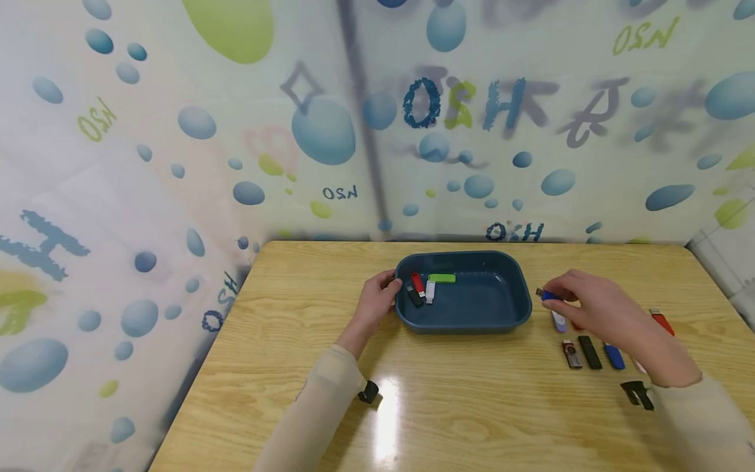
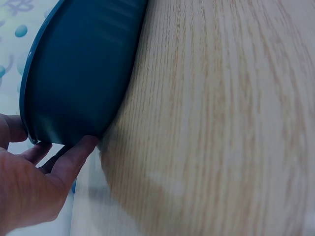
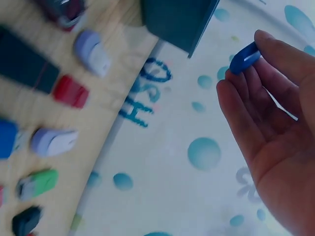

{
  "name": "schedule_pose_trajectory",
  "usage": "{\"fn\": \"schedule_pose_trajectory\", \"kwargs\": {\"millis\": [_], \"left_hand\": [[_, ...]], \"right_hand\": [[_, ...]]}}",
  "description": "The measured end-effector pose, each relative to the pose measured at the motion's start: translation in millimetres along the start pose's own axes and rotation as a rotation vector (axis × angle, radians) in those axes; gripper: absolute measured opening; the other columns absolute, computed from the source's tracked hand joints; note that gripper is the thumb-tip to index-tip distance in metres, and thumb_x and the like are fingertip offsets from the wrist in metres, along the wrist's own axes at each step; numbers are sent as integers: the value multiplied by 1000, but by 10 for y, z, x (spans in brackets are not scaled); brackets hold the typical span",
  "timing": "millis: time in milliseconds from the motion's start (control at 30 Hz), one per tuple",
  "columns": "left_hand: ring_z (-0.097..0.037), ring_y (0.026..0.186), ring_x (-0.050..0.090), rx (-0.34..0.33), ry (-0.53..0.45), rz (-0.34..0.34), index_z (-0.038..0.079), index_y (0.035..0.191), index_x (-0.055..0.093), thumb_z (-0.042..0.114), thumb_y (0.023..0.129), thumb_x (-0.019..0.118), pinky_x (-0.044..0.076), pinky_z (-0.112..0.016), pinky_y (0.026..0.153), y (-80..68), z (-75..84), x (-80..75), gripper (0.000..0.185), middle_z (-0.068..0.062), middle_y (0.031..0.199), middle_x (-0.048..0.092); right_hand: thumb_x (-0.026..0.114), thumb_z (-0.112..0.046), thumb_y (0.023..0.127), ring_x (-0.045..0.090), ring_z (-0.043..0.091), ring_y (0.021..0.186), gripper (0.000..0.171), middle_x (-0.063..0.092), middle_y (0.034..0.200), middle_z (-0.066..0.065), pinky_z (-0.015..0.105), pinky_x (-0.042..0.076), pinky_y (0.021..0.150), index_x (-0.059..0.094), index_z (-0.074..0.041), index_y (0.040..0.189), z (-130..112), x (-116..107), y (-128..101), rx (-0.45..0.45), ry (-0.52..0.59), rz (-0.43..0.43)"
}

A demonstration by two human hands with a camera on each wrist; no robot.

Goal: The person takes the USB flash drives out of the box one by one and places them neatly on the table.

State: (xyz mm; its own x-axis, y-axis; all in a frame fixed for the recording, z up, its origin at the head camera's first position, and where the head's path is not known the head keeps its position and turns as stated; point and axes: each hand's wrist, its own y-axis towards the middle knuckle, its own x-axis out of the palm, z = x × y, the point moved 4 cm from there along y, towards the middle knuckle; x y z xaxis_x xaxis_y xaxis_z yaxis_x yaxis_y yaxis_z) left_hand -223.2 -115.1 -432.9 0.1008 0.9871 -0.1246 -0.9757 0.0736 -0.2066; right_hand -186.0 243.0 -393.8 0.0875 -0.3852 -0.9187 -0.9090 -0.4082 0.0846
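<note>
Pale wood grain runs across the table [image 1: 448,419], and at its left your left hand [image 1: 377,301] holds the near-left rim of the dark blue tray [image 1: 507,308], fingers curled round the edge; in the left wrist view the fingertips [image 2: 81,147] press the tray's outer wall [image 2: 83,73] right where it meets the tabletop. Inside the tray, toward its left end, lie four sticks close together: a black one [image 1: 414,295], a red one [image 1: 417,282], a white one [image 1: 430,291] and a green one [image 1: 442,278] just behind it.

Moving right past the tray's rim, your right hand [image 1: 596,308] hovers above the table and pinches a blue USB stick [image 1: 549,295] between thumb and fingertips, its metal plug pointing toward the tray. The right wrist view shows that blue stick [image 3: 244,57] caught at the fingertips, clear of the wood.

Under and beside that hand, more sticks lie on the table: a lilac one [image 1: 558,321], a dark red swivel one [image 1: 571,354], a black one [image 1: 589,352], a blue one [image 1: 613,356], and farthest right a red one [image 1: 662,321].
</note>
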Motion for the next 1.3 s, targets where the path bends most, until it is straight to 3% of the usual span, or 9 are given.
{"fn": "schedule_pose_trajectory", "kwargs": {"millis": [100, 233, 433, 533, 767, 1000, 1300], "left_hand": [[-44, 124, 57, -7, -4, -2, -9, 148, 49, 8, 109, 48, 57, -53, 97, -10, 12, -9, 42, -30, 142, 53], [-44, 127, 55, -28, -11, -13, -7, 149, 48, 8, 110, 48, 53, -56, 102, 28, -22, -21, 43, -29, 145, 52], [-40, 125, 57, -17, -18, 4, -3, 150, 50, 13, 110, 50, 56, -53, 98, 225, -286, -28, 43, -25, 145, 54], [-34, 122, 59, -5, -17, 17, 1, 149, 53, 16, 109, 52, 59, -48, 94, 272, -365, -29, 43, -21, 143, 57], [-33, 120, 60, 13, -13, 20, 1, 147, 55, 16, 109, 52, 60, -46, 93, 282, -356, -27, 41, -20, 141, 58], [-30, 117, 61, 2, 0, 32, 2, 147, 56, 17, 109, 52, 60, -44, 92, 278, -369, -38, 41, -18, 138, 59], [-30, 116, 62, 5, -12, 39, 1, 147, 55, 16, 109, 52, 61, -44, 91, 276, -365, -63, 41, -19, 138, 59]], "right_hand": [[76, -19, 96, 62, 9, 70, 25, 66, 95, -1, 40, 57, 69, 71, -2, 113, 93, -7, -87, 33, -4, 1], [77, -19, 96, 67, 18, 79, 25, 68, 91, -1, 49, 59, 73, 72, 1, 110, 224, 10, -186, 78, -5, 1], [79, -20, 94, 64, 17, 77, 25, 69, 87, -1, 34, 55, 64, 73, 1, 104, 469, 48, -372, 143, 2, 47], [78, -24, 94, 62, 16, 75, 29, 69, 86, 0, 32, 53, 62, 73, 3, 104, 579, 70, -490, 185, -3, 61], [76, -23, 96, 65, 26, 72, 33, 69, 81, 6, 47, 56, 60, 70, 8, 101, 800, 105, -729, 301, -15, 84], [75, -17, 96, 65, 31, 69, 28, 67, 75, 8, 47, 52, 55, 67, 9, 94, 978, 108, -863, 382, -54, 109], [77, -17, 94, 63, 45, 74, 38, 63, 75, 19, 53, 51, 61, 61, 17, 94, 1157, 130, -981, 513, -97, 96]]}}
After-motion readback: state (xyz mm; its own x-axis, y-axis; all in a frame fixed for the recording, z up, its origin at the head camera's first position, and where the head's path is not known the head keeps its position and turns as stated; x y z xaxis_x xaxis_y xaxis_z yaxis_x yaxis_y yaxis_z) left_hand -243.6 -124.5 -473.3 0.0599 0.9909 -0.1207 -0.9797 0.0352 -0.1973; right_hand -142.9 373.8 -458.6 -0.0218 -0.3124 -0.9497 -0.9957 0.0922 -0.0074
